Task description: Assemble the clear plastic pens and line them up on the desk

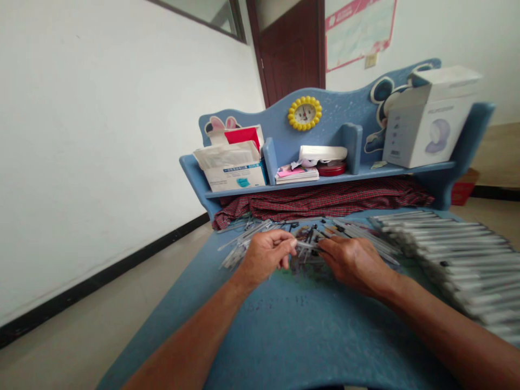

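Between my hands stretches a thin clear plastic tube (306,245). My left hand (270,250) pinches its left end between thumb and forefinger. At the other end, the closed fingers of my right hand (351,260) grip it, though their tips are partly hidden. Just behind lie small black parts (311,234) and loose slim pieces, too small to name. Clear sticks (247,235) are strewn beside my left hand, and more clear sticks (376,244) lie past my right hand.
A large stack of grey-white tubes (459,244) covers the right side of the blue desk (284,336). Red checked cloth (325,197) is bunched beneath the shelf (317,181). On the shelf stand a mask box (238,176), a white carton (426,124) and a red round case (332,169).
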